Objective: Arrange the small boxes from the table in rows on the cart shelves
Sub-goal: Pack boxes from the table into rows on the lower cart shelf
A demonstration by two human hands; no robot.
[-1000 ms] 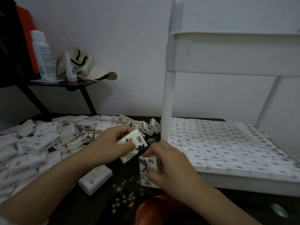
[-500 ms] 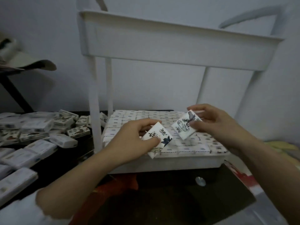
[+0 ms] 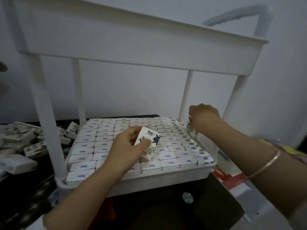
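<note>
dark table [image 3: 157, 205] | white cart shelf [image 3: 166, 181] packed with boxes [image 3: 106, 141] | white wall [image 3: 132, 93]

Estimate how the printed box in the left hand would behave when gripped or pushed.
Probably light: the left hand carries the printed box tilted, with thumb and fingers alone. Its lower corners look rounded, so it may be a soft pack that gives a little. Flat-sided like the packed rows on the cart shelf, it should slide, not roll.

Dim and grey all over. Darkest low down, below the fingers [image 3: 132, 132]. Soft and blurry far to their left. Bent lines near the edges.
</note>
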